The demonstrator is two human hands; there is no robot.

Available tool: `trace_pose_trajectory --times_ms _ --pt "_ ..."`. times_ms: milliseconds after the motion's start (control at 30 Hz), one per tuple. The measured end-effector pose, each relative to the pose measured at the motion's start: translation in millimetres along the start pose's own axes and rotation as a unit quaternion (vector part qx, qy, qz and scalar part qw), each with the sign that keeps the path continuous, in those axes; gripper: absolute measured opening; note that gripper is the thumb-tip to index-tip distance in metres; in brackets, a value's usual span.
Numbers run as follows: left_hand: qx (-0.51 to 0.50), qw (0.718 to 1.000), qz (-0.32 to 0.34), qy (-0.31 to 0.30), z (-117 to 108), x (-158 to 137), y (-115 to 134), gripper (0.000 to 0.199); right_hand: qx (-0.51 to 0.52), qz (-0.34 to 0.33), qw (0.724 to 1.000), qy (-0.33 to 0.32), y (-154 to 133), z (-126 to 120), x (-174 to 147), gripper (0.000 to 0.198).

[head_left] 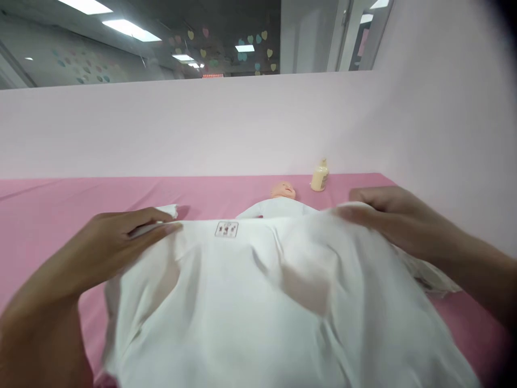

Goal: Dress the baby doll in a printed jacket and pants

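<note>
A white baby garment (pixel 242 302) is stretched up in front of me, with a small printed label (pixel 226 229) at its upper edge. My left hand (pixel 125 237) pinches its upper left corner between thumb and fingers. At the upper right, my right hand (pixel 388 215) is closed on the cloth with the fingers curled. Folds hang down toward me and run out of the bottom of the view. Just beyond the garment, what looks like a doll's head (pixel 283 190) shows above another white cloth (pixel 274 207); anything lower is hidden.
A pink sheet (pixel 194 194) covers the surface. A pale yellow pump bottle (pixel 320 176) stands near the back wall. What looks like clear plastic wrapping (pixel 432 274) lies under my right forearm. A white wall (pixel 181 129) with a window (pixel 218 40) above closes off the back.
</note>
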State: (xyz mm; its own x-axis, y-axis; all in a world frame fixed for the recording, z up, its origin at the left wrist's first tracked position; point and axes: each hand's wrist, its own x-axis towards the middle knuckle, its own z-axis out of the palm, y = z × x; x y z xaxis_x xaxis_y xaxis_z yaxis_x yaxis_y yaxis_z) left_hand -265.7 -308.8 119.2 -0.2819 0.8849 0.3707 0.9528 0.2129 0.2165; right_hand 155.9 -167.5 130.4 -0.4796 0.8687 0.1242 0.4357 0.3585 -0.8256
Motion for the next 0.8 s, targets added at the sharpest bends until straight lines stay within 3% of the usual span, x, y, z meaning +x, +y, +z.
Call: trace_pose_trajectory --times_ms 133,200,367,533,800 --pt "0.02 0.997 0.018 -0.076 50.2 47.0 -13.8 0.044 0.014 -0.015 1.0 -0.016 7.6 45.5 58.1 0.045" --pt "0.029 0.994 0.031 -0.103 80.8 66.6 -29.1 0.044 -0.003 -0.038 0.999 0.009 20.2 71.5 90.5 0.041" --pt "0.068 0.991 -0.011 -0.114 149.8 94.9 -61.1 0.043 -0.074 -0.043 0.994 0.061 45.6 114.9 151.5 0.037" --pt "0.137 0.985 -0.032 -0.097 186.4 91.1 -59.2 0.045 -0.13 -0.025 0.99 0.056 56.1 122.3 171.9 0.034" --pt "0.182 0.982 -0.024 -0.054 212.0 82.2 -36.3 0.04 -0.134 -0.006 0.99 0.046 65.7 119.1 169.7 0.031"
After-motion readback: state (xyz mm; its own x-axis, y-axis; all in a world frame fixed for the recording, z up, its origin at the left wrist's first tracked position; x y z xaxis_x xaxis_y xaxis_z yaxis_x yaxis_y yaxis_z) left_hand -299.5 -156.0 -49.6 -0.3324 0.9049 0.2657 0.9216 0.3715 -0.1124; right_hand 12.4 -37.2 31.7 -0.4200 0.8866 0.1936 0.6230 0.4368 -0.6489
